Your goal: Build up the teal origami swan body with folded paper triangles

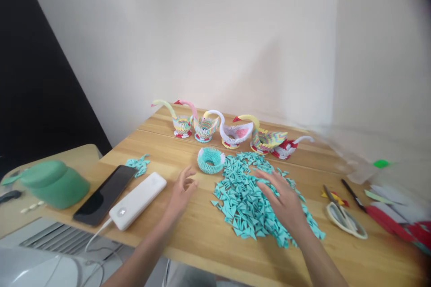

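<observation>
A wide heap of folded turquoise paper triangles [245,206] covers the middle of the wooden table. Over its right part hovers my right hand [281,195], fingers spread and nothing visible in them. My left hand [183,188] is left of the heap, its fingers loosely curled but apart, with no object showing between them. Just beyond my left hand sits a turquoise ring-shaped bowl [211,168] built from such paper pieces, with white patches on its rim; neither hand touches it.
Several paper swans [235,136] stand in a row at the back. On the left are a white power bank [138,201] with a cable, a black phone [105,193], a small turquoise pile [139,164] and a green container [55,184]. Scissors [345,219] and a black pen [353,193] lie right.
</observation>
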{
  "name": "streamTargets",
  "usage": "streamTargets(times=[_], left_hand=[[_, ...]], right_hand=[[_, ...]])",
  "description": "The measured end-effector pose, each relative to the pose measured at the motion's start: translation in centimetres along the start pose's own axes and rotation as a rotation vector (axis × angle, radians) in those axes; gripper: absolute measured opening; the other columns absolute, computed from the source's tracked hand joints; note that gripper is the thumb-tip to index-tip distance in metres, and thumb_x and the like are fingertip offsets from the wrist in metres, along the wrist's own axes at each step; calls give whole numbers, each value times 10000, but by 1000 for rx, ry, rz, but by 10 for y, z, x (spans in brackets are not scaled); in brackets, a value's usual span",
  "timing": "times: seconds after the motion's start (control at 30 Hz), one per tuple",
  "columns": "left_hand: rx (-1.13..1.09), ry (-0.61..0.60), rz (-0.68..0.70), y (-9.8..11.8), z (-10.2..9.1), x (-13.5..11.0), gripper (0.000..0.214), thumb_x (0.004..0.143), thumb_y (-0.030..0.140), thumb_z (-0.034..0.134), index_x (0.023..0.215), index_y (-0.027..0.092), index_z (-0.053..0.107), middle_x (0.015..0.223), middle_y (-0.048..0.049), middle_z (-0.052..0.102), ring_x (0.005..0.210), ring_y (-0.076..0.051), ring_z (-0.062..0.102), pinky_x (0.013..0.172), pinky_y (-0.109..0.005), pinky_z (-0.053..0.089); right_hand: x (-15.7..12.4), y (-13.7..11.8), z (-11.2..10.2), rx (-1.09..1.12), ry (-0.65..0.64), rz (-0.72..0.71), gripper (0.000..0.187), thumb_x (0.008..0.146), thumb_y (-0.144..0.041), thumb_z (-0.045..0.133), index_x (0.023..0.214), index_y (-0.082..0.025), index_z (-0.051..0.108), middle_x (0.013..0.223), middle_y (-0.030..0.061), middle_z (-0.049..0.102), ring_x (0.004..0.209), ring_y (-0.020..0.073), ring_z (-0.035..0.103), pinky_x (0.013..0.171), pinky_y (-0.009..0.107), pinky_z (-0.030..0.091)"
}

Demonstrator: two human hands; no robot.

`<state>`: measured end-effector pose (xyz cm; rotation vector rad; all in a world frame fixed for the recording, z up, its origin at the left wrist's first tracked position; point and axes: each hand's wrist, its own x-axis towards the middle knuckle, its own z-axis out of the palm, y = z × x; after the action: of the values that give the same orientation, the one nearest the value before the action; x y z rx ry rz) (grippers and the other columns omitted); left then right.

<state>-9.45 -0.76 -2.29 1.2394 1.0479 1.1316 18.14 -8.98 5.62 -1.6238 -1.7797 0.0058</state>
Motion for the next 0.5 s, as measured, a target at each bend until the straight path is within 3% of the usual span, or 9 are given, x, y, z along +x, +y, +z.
streamTargets(times=[0.07,0.2,0.33,0.5], left_hand=[[24,-16,7,-4,-1,-7,573,797,371,597,1315,207,414,1253,-123,537,989,-194,561,906,-368,452],[112,-55,30,-10,0,-18,540,804,362,599,1304,229,445,1256,-114,552,1018,-210,563,948,-394,431],[182,-104,65,-10,2,-20,491,805,340,603,1272,231,496,1268,-109,569,1085,-236,558,989,-405,407],[247,-93,64,-6,-1,-20,429,800,328,606,1213,229,550,1273,-106,581,1098,-254,571,969,-406,430]], right_hand=[[-54,20,-9,26,31,211,367,890,-512,489,1080,-269,688,1096,60,721,1044,288,654,908,438,510],[-134,36,2,78,118,534,433,797,-630,518,894,-279,752,967,47,761,909,283,710,762,357,592],[-146,29,15,166,212,737,472,776,-646,524,883,-247,752,806,65,773,754,269,727,627,310,606],[-135,22,14,177,177,657,449,766,-628,561,815,-228,758,779,73,769,725,268,722,672,307,600]])
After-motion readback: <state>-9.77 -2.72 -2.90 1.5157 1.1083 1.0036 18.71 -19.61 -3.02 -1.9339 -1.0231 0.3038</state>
